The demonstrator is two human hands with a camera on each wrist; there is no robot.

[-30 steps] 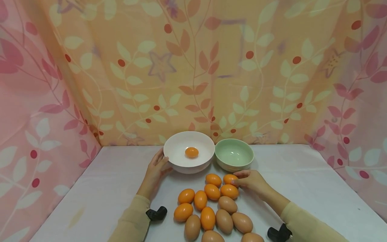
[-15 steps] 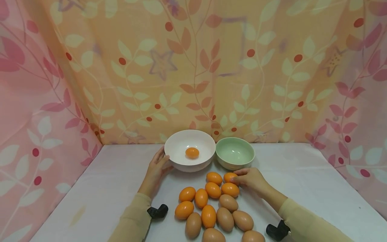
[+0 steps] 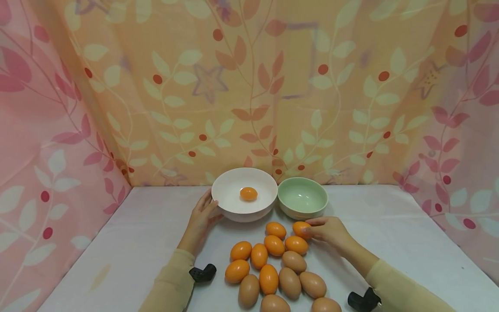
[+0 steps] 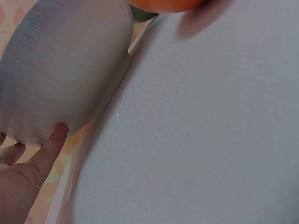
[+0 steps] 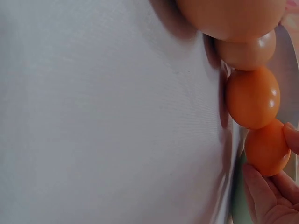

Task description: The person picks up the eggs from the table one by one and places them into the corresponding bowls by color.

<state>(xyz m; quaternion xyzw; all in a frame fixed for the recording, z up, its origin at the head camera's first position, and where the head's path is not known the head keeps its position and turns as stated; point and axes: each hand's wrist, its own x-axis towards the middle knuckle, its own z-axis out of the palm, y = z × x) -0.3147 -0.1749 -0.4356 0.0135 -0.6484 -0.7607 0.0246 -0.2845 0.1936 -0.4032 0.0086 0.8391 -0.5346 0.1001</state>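
My left hand (image 3: 200,221) holds the left side of a white bowl (image 3: 243,216), its thumb against the outer wall in the left wrist view. A single orange egg (image 3: 248,193) lies inside that bowl. With thumb and fingertips, my right hand (image 3: 329,234) pinches another orange egg (image 3: 301,229), just in front of a green bowl (image 3: 302,199). In the right wrist view this pinched egg (image 5: 267,148) shows between thumb and fingers, close to a second orange egg (image 5: 253,98). Several more orange eggs (image 3: 259,256) lie loosely grouped between my arms.
Several brown eggs (image 3: 290,283) lie nearer to me, behind the orange ones. The two bowls stand side by side at the back of a white-covered table (image 3: 140,242). A patterned curtain (image 3: 249,86) hangs right behind them.
My right hand has shifted slightly to the right, and the pinched orange egg has moved with it. The egg in the white bowl has rolled slightly away from me. My left hand keeps its place.
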